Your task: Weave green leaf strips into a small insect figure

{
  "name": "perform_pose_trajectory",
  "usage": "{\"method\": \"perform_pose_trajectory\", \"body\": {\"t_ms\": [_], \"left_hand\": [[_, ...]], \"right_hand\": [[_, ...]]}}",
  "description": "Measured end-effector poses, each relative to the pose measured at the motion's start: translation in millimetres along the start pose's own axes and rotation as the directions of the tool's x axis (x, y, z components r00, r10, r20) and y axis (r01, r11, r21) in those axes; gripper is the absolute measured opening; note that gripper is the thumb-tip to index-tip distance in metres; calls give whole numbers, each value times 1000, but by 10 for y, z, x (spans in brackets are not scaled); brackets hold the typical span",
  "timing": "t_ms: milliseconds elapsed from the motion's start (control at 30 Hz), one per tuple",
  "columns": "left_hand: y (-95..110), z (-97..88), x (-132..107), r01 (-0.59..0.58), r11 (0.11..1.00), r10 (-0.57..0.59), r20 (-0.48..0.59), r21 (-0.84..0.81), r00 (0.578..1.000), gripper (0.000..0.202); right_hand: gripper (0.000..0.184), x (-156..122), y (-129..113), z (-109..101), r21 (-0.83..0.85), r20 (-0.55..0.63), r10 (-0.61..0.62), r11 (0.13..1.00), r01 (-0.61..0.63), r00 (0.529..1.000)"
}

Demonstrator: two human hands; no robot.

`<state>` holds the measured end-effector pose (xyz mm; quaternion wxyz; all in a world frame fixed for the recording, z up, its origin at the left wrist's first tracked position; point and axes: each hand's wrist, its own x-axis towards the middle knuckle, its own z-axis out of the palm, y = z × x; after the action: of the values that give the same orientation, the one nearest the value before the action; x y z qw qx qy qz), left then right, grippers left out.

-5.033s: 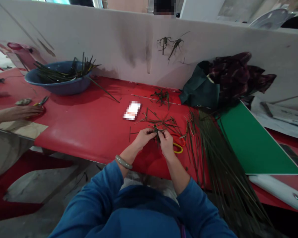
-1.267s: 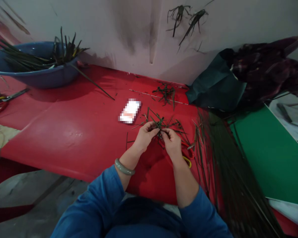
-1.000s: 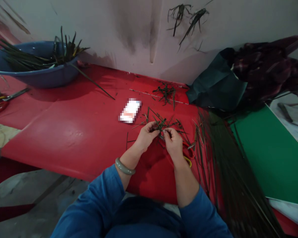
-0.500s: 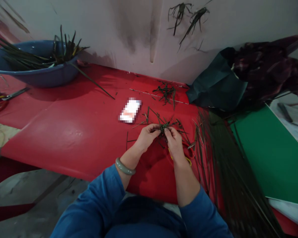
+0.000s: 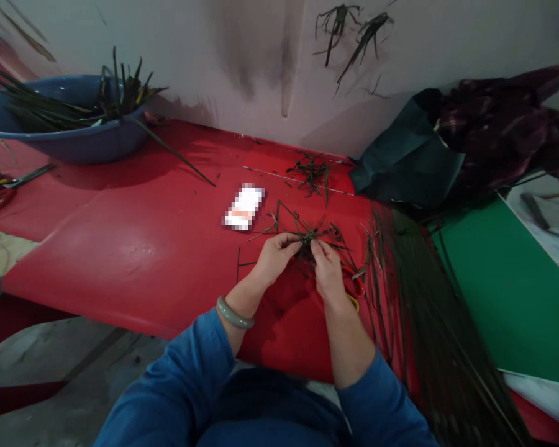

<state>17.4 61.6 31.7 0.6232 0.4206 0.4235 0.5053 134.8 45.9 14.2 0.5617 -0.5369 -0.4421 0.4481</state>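
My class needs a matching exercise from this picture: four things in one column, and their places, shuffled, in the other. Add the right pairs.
Column A
1. wide blue basin
2. grey-green ring-shaped bangle
3. flat green board
4. small knotted piece of green strips

Column B
a. around the left wrist
b. at the right edge of the picture
c. between the fingertips of the left hand and right hand
d. at the left, with long dark green leaves in it

Right pairs: 1-d, 2-a, 3-b, 4-c
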Motion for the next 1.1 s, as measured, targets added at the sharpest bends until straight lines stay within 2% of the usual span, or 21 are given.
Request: {"method": "perform_pose_trajectory", "body": {"t_ms": [200, 333, 500, 700, 900, 1100], "left_hand": [[-35, -12, 26, -36, 998, 32, -93, -41, 995, 17], [-37, -10, 26, -20, 997, 12, -103, -72, 995, 19], [-17, 6, 5, -25, 997, 21, -65, -74, 998, 15], [17, 21, -20, 3, 993, -5, -18, -116, 1000, 14], [32, 2, -23, 72, 977, -73, 5, -203, 997, 18], [41, -4, -24, 81, 975, -80, 15, -206, 997, 19]], "right_hand": [[32, -4, -57, -1, -4, -41, 61, 998, -61, 997], [25, 3, -55, 14, -57, -97, -14, 998, 9, 995], [25, 16, -7, 20, -86, -83, -68, 994, 61, 994], [22, 19, -5, 15, -36, -55, -59, 998, 57, 997], [19, 2, -61, 4, -155, -58, -127, 981, 116, 990], [17, 8, -27, -11, -146, -11, -150, 978, 147, 989]]}}
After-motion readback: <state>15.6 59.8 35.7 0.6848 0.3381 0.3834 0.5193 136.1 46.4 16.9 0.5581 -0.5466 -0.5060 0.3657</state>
